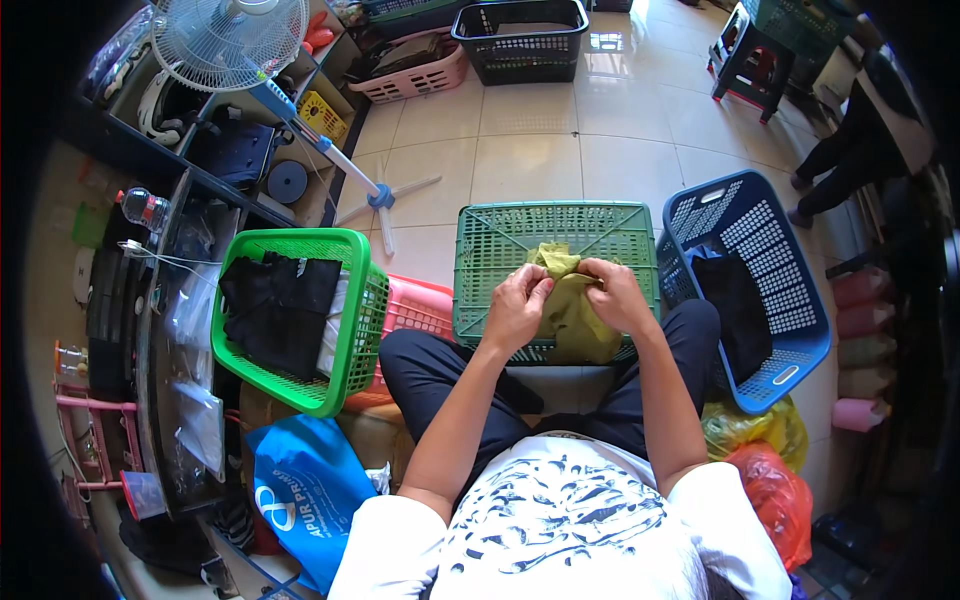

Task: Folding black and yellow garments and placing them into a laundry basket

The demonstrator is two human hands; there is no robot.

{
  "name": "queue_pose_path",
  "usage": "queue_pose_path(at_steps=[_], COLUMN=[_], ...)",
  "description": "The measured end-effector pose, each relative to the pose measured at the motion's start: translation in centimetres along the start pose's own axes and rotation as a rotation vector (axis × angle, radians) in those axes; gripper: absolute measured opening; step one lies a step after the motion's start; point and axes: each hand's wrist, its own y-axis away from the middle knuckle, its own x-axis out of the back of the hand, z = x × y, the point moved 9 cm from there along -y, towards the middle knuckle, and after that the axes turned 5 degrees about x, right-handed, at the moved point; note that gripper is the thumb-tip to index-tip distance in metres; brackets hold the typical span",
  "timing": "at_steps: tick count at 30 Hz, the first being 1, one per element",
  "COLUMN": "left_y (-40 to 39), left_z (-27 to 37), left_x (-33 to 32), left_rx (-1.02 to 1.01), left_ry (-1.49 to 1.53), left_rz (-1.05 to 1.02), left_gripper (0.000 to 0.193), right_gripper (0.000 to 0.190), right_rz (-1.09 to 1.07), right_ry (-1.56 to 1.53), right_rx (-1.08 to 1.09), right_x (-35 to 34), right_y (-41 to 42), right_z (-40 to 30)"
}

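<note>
An olive-green cloth garment [576, 315] lies bunched over an upturned green plastic basket [487, 247] in front of my knees. My left hand [519, 304] pinches the garment's gathered upper part between thumb and fingers. On the other side my right hand [616, 294] grips a fold of the same cloth. The lower part hangs toward the basket's near edge. To my left, a bright green basket [358, 330] holds folded black clothing [289, 315] and something white. A blue basket [787, 300] on my right contains dark cloth [731, 315].
A standing fan [381, 196] rises at the far left beside shelves. Behind the green basket sits a pink basket [420, 300]. A blue bag [315, 487] lies at my left, plastic bags [776, 495] at my right. Another person [847, 142] stands at far right near stacked stools [750, 67].
</note>
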Motion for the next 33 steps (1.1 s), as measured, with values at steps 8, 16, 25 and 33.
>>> queue_pose_path(at_steps=[8, 16, 25, 33], left_y=[0.2, 0.0, -0.1, 0.7], left_z=[-2.1, -3.3, -3.8, -0.9], left_x=[-0.8, -1.6, -1.4, -1.3], left_rx=[-0.018, -0.108, -0.069, -0.261], left_ry=[-0.107, -0.232, -0.129, -0.373], left_rz=[0.046, 0.086, 0.099, 0.194], left_gripper=[0.011, 0.007, 0.007, 0.006], right_gripper=[0.026, 0.021, 0.015, 0.013], right_rz=[0.032, 0.174, 0.123, 0.092], right_ry=[-0.019, 0.116, -0.089, -0.164], right_rx=[-0.204, -0.275, -0.183, -0.121], right_x=[-1.9, -2.9, -4.3, -4.6], right_y=[0.7, 1.5, 1.6, 1.9], right_z=[2.3, 4.5, 5.4, 5.3])
